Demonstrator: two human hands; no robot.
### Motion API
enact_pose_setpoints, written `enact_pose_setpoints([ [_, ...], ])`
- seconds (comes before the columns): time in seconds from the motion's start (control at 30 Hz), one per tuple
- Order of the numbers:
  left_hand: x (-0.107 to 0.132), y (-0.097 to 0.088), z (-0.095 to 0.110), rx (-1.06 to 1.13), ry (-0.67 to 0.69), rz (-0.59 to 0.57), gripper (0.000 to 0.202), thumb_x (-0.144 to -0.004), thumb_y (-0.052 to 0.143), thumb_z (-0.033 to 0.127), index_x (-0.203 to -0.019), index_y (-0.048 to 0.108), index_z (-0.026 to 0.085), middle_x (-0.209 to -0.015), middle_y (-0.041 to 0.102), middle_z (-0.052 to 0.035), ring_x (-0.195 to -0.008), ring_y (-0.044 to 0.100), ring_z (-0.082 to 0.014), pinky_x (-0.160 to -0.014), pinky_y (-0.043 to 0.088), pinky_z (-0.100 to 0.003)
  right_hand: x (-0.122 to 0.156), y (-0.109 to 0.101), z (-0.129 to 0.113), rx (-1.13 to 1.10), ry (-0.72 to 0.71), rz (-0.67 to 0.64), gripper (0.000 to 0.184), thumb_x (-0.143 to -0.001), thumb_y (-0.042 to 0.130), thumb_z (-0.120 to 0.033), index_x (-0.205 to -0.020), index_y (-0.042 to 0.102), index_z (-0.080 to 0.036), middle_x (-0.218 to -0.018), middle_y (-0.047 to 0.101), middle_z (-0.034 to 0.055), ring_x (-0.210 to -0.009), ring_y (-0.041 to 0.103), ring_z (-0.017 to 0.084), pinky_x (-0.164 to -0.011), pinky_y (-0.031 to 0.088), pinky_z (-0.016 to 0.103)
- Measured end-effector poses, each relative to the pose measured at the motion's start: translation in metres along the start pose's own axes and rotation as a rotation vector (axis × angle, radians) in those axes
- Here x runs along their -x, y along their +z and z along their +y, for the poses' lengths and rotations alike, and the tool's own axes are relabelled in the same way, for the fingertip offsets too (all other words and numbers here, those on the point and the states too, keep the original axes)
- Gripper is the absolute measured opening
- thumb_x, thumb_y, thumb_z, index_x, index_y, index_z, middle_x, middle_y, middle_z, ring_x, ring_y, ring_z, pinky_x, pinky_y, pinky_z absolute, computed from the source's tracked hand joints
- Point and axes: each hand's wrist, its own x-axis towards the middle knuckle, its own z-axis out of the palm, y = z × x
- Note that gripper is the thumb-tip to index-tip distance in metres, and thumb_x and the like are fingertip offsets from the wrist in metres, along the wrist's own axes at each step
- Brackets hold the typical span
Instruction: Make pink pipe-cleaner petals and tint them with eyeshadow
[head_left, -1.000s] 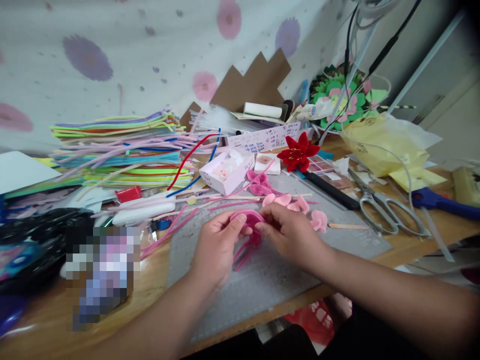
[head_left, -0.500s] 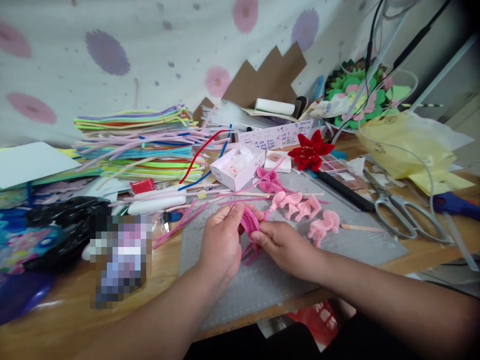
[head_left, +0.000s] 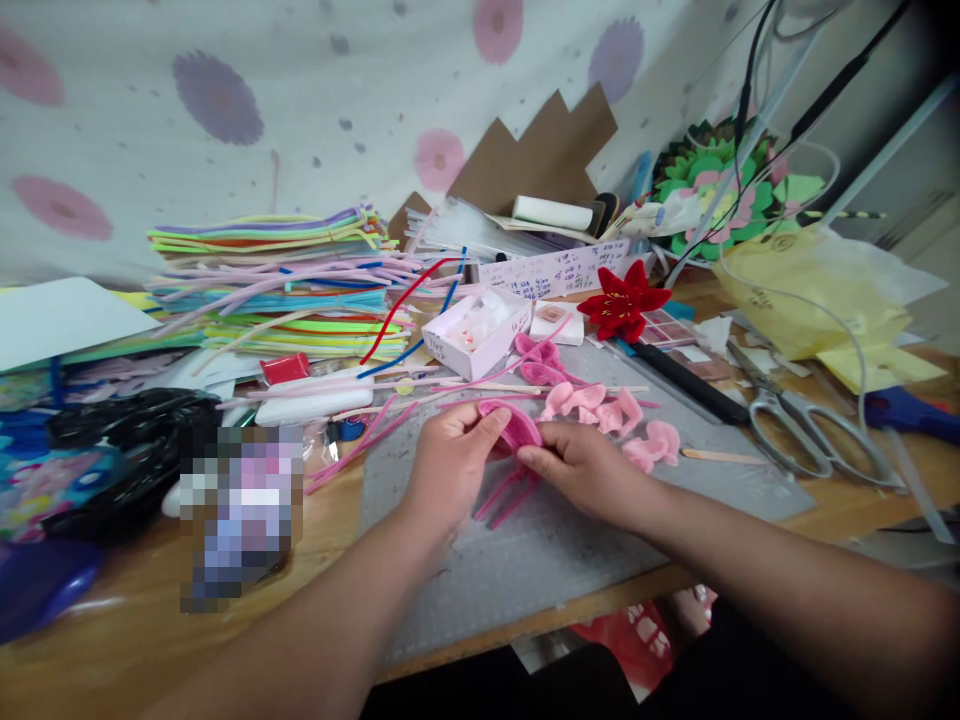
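Between my two hands is a pink pipe-cleaner petal (head_left: 513, 424), bent into a flat rounded shape. My left hand (head_left: 454, 452) pinches its left end between thumb and fingers. On its right end, my right hand (head_left: 576, 466) grips with thumb and fingertips. Loose pink stems (head_left: 504, 500) hang below it toward the grey cutting mat (head_left: 480, 590). Just beyond my right hand lie light pink curled pieces (head_left: 589, 405) and another curled light pink piece (head_left: 654, 447). A darker pink looped piece (head_left: 541, 360) rests behind them.
Large scissors (head_left: 817, 430) and a black-handled tool (head_left: 690, 385) lie at right. A red flower (head_left: 624, 302) and a small white box (head_left: 477, 338) stand behind the mat. Bundled pipe cleaners (head_left: 277, 290) are stacked at back left, with a black plastic bag (head_left: 127, 450) nearer.
The pink petal has turned flatter and its rounded face shows more. My right hand has shifted slightly right, and the stems hanging below show more clearly.
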Motion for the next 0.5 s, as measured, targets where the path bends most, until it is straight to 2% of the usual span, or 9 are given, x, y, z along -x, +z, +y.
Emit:
enact_pose_setpoints([
  [0.2,-0.0009,0.0014,0.0008,-0.085,0.028,0.042,0.014,-0.076,0.064,0.028,-0.076,0.070,0.015,-0.069,0.066,-0.0008,-0.065,0.059,-0.0137,-0.063,0.052,-0.026,0.0007,-0.0038,-0.0010,-0.189,0.088,0.004,0.032,-0.085,0.045,-0.040,-0.061,0.039,-0.020,-0.057,0.032,-0.0055,-0.052,0.031,0.010,-0.050,0.025,0.023],
  [0.37,0.0008,-0.0005,-0.0014,-0.332,0.167,0.104,0.013,-0.079,0.061,0.026,-0.080,0.071,0.018,-0.069,0.067,0.0004,-0.065,0.060,-0.0145,-0.062,0.051,-0.026,-0.0016,0.0000,-0.0025,-0.177,0.112,-0.016,0.028,-0.087,0.043,-0.034,-0.063,0.045,-0.019,-0.057,0.047,-0.0019,-0.052,0.042,0.011,-0.051,0.031,0.024],
  [0.5,0.0012,-0.0009,-0.0015,-0.374,0.221,0.110,0.014,-0.080,0.059,0.024,-0.085,0.071,0.019,-0.076,0.069,-0.0007,-0.070,0.063,-0.0155,-0.066,0.051,-0.026,-0.0046,0.0030,-0.0021,-0.244,0.170,-0.016,0.020,-0.086,0.045,-0.027,-0.070,0.052,-0.017,-0.063,0.056,0.0009,-0.057,0.051,0.013,-0.055,0.036,0.024],
])
